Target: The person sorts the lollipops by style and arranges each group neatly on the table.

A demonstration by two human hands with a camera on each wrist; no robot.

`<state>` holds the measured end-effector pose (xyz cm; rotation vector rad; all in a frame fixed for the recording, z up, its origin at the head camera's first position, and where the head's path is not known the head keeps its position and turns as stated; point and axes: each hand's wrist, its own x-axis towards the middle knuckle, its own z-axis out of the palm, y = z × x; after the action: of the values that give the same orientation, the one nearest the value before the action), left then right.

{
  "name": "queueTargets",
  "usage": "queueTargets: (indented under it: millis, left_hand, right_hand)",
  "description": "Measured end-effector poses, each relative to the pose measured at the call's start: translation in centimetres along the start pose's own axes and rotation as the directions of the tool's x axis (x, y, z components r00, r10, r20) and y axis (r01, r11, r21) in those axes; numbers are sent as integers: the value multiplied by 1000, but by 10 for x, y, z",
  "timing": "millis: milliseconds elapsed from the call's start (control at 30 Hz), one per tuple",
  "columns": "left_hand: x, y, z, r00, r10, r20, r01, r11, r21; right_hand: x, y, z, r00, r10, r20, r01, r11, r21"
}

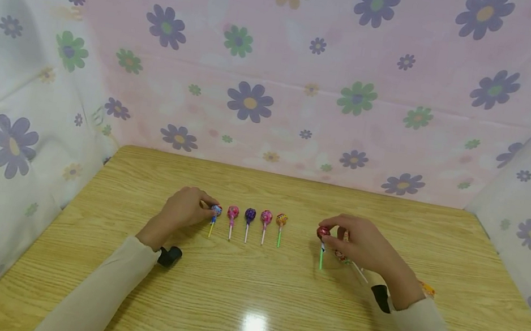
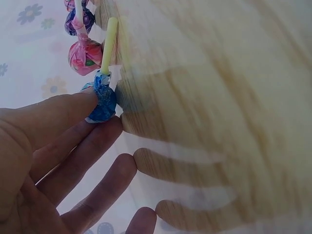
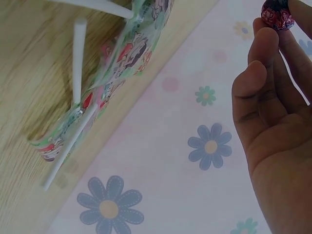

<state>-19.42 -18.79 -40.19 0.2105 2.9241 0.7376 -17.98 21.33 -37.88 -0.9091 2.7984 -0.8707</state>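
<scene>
Five lollipops lie in a row on the wooden table (image 1: 245,300): blue (image 1: 216,211), pink (image 1: 233,212), purple (image 1: 250,215), pink (image 1: 266,216) and orange (image 1: 281,219). My left hand (image 1: 207,208) pinches the head of the blue lollipop (image 2: 101,100) at the row's left end, thumb on one side and a finger on the other; its yellow stick (image 2: 109,44) lies on the table. To the right of the row, my right hand (image 1: 332,234) holds a red lollipop (image 1: 323,232) by its head between the fingertips (image 3: 265,39), green stick pointing toward me. The red head (image 3: 277,13) shows at the fingertips.
A clear printed bag of lollipops (image 3: 122,63) with white sticks lies under my right hand (image 1: 343,256). An orange wrapper (image 1: 427,288) peeks out by the right wrist. Floral cloth walls (image 1: 279,76) close in the table at the back and both sides.
</scene>
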Motion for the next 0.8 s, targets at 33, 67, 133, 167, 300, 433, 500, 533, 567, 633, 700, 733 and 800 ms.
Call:
queueTargets:
  millis: [33, 67, 133, 167, 300, 433, 500, 533, 567, 633, 700, 733, 800]
  left_hand:
    - [0, 0, 0, 1000, 0, 0, 0, 1000, 1]
    - [1, -1, 1, 1000, 0, 0, 0, 1000, 1]
    - [1, -1, 1, 1000, -1, 1, 1, 1000, 1]
    - [1, -1, 1, 1000, -2, 2, 2, 1000, 1]
    - [1, -1, 1, 1000, -2, 2, 2, 1000, 2]
    - [1, -1, 1, 1000, -2, 1, 2, 1000, 2]
    - [1, -1, 1, 1000, -2, 1, 2, 1000, 3]
    - [1, -1, 2, 1000, -2, 2, 2, 1000, 3]
    - [1, -2, 2, 1000, -3, 1, 3, 1000, 4]
    - [1, -2, 2, 1000, -1, 1, 1, 1000, 6]
    - [2, -2, 2, 1000, 0, 1, 0, 1000, 6]
    - [2, -2, 2, 1000, -1, 2, 1, 1000, 5]
    - [2, -2, 2, 1000, 1, 3, -1, 1000, 4]
  right_hand:
    - [2, 0, 0, 1000, -2, -3, 2, 1000, -4]
    - [3, 0, 1, 1000, -2, -1, 2, 1000, 0]
    - [6, 0, 1, 1000, 3, -2, -3, 1000, -7]
    - [7, 0, 2, 1000, 6, -1, -6, 1000, -13]
    - [12, 0, 3, 1000, 14, 1, -14, 999, -32]
    - [16, -3, 5, 1000, 25, 3, -25, 999, -41]
    - [18, -4, 6, 999, 34, 6, -34, 999, -42]
    - [19, -4, 7, 999, 38, 6, -37, 998, -43]
    - [21, -4, 8, 999, 40, 5, -40, 998, -45]
    - [23, -3, 9, 999, 42, 4, -42, 998, -47]
    - [26, -2, 10, 999, 38, 2, -37, 998, -52]
    - [27, -2, 11, 999, 39, 2, -39, 998, -52]
    - [29, -1, 11, 999, 46, 11, -46, 998, -41]
